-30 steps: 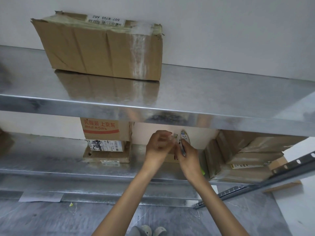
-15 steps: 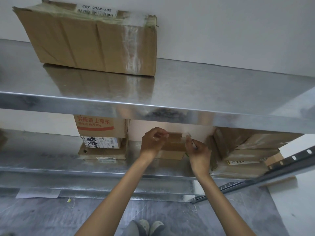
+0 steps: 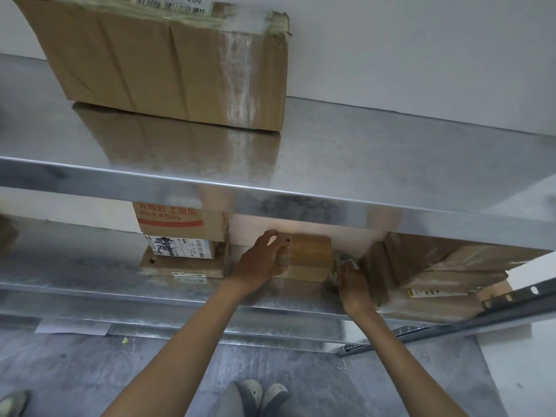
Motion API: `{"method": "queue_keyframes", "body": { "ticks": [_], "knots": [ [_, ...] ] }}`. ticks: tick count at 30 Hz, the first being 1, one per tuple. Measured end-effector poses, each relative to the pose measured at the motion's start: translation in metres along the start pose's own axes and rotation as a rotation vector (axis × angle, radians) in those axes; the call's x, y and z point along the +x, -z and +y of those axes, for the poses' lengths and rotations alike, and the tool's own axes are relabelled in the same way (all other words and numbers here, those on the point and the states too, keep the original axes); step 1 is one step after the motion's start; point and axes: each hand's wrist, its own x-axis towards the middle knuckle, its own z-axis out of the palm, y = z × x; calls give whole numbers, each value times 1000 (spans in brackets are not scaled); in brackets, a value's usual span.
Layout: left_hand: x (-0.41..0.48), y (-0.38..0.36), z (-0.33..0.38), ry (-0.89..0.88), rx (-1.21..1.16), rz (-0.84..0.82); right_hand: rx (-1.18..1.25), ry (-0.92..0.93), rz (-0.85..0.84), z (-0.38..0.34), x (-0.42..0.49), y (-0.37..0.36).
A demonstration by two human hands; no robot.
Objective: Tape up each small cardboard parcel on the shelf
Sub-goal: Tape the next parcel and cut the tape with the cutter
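Observation:
A small brown cardboard parcel (image 3: 310, 255) lies on the lower metal shelf (image 3: 90, 275) under the upper shelf's lip. A glossy strip of clear tape runs across its top. My left hand (image 3: 263, 260) grips the parcel's left end, thumb along the top back edge and fingers over the front. At the parcel's right end, my right hand (image 3: 352, 279) is curled round a small whitish tape roll (image 3: 343, 257), which is mostly hidden by the fingers.
To the left, a printed carton (image 3: 180, 225) stands on a flatter labelled box (image 3: 183, 261). Tilted taped boxes (image 3: 427, 266) crowd the right hand. A large box (image 3: 168, 58) sits on the upper shelf (image 3: 361, 164). My shoes (image 3: 261, 392) and the grey floor are below.
My hands drew apart from the middle to the parcel's two ends. The left hand came down onto the left end, and the right hand dropped to the right end with the roll.

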Motion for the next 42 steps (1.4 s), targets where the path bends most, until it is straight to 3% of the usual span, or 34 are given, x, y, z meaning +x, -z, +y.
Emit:
{"method": "queue_keyframes", "body": {
  "ticks": [4, 7, 9, 12, 16, 20, 23, 25, 28, 33, 36, 39, 42],
  "knots": [
    [1, -7, 7, -8, -131, 41, 36, 114, 212, -7, -7, 10],
    [4, -9, 7, 7, -171, 67, -111, 458, 392, -21, -19, 15],
    [6, -9, 4, -11, -157, 73, -189, 668, 252, -38, -25, 5],
    [8, -13, -5, 49, -227, 80, -343, 797, 68, -58, -37, -19],
    [-4, -21, -15, 91, -179, -56, -360, 813, 57, -58, -43, -17],
    [-4, -19, -8, 112, -266, 27, -289, 862, 16, -49, -51, -9],
    [-3, -14, 2, 50, -154, 52, -217, 863, -18, -46, -57, -7],
    [-6, -12, 4, 72, -102, 58, -294, 861, 18, -47, -60, -8],
    [-9, -13, 5, 88, -129, 65, -439, 751, 0, -54, -69, -13],
    [-11, -13, 9, 109, -154, 67, -470, 563, 160, -89, -61, -14],
    [-14, -8, 10, 90, -152, 75, -537, 521, 86, -104, -45, -4],
    [-24, -4, 12, 58, 43, 68, -628, 520, -4, -94, -19, 17],
    [-34, -9, 4, 24, 90, 84, -518, 636, -56, -78, -16, 22]
  ]
}}
